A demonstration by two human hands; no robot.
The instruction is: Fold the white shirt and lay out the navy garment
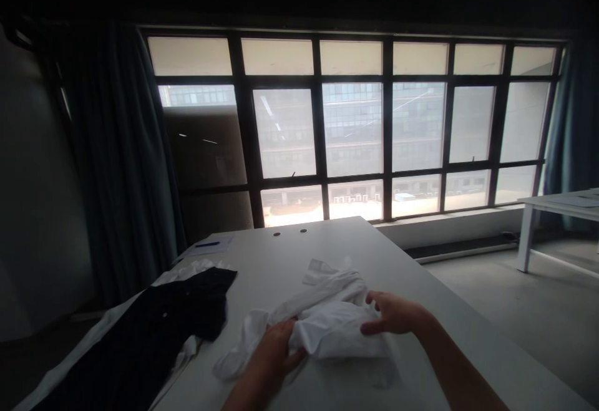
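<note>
A crumpled white garment (327, 320) lies on the white table (299, 255) in front of me. My left hand (276, 352) is closed on its near left part, fingers pinching the cloth. My right hand (390, 314) grips the garment's right side, thumb under and fingers curled over the fabric. A loose white sleeve or flap (238, 355) trails toward the left of my left hand.
A dark navy garment (154, 336) lies spread over white cloth on the table's left. A paper with a blue pen (208, 244) sits at the far left corner. Large windows (350, 130) face me, with dark curtains either side. Another white table (561, 205) stands at right.
</note>
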